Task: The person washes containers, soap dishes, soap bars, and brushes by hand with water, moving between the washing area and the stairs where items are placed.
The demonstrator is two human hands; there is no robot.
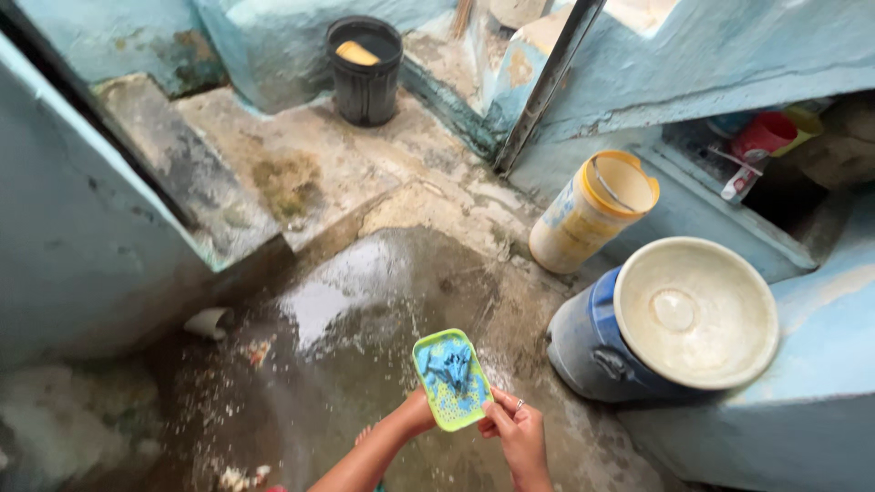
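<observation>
A small green rectangular tray (436, 351) with a blue lump and white crumbs in it is held over a wet concrete floor (365, 301). My left hand (417, 415) grips the tray's lower left edge from beneath. My right hand (517, 430), with a ring on one finger, pinches the tray's lower right corner. The tray tilts slightly toward me.
A blue drum topped with a cream basin (694, 312) stands at the right, next to a tall yellow-rimmed container (592, 211). A black bucket (365, 71) sits on the raised step at the back. White crumbs lie scattered on the floor (241, 474). Blue walls close in on both sides.
</observation>
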